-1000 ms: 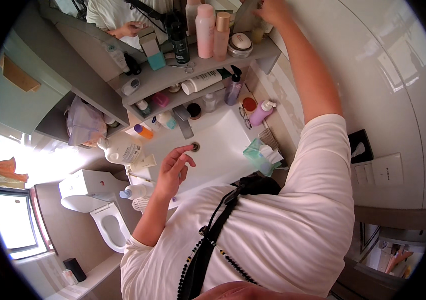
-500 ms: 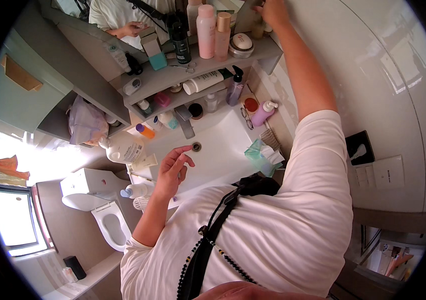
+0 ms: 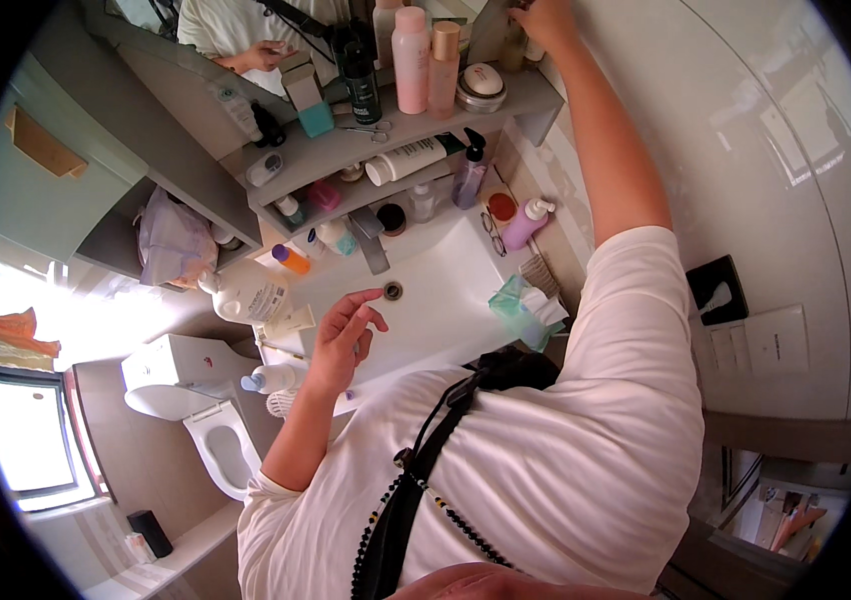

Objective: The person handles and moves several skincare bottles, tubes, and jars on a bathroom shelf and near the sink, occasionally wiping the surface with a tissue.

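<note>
Bottle [image 3: 514, 50], one small yellowish one, is standing at the shelf's [image 3: 496, 118] right end, by my right hand [image 3: 546, 28], whose grip I cannot tell; my empty left hand [image 3: 344, 342] is hanging loosely curled over one sink [image 3: 436, 300].

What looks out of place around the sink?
Mildly odd: the white tube lies on its side below the upper shelf, while the dark-topped pump bottle beside it stands upright. Scissors lie loose near that shelf's front edge. No spill or damage is visible.
</note>
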A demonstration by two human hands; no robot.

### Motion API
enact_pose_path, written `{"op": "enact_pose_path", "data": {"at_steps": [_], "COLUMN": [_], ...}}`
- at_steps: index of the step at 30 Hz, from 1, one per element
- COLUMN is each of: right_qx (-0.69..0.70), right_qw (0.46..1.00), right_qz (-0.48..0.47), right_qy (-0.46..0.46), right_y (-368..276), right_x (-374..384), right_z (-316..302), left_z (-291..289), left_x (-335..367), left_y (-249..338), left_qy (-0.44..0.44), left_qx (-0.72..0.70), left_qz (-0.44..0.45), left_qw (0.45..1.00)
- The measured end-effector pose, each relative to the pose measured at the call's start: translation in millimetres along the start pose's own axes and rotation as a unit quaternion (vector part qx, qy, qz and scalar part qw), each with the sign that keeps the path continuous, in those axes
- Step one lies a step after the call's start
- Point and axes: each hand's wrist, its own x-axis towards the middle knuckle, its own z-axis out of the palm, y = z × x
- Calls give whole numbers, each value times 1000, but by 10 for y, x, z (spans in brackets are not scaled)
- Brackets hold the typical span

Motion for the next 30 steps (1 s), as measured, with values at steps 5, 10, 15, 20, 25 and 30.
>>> {"op": "enact_pose_path", "data": {"at_steps": [5, 10, 15, 20, 25, 30], "right_qx": [123, 370, 342, 342, 344, 311], "right_qw": [987, 918, 929, 927, 929, 939], "right_qz": [80, 101, 34, 48, 92, 144], "right_qy": [68, -98, -137, -142, -102, -35], "right_y": [-585, -1158, -1269, -1286, -1193, -782], "right_x": [-230, -630, -881, -925, -907, -576], "right_z": [-430, -641, -543, -596, -970, -1405], "left_z": [-5, 11, 8, -14, -121, -91], "left_x": [-2, 9, 12, 8, 73, 59], "left_y": [-1, 6, 38, 42, -14, 14], "left_qy": [-1, -10, -16, -17, -16, -10], "left_qx": [3, 3, 8, 9, -14, -1], "left_qz": [0, -2, -4, -2, -19, -14], "left_qw": [1000, 1000, 1000, 1000, 1000, 1000]}}
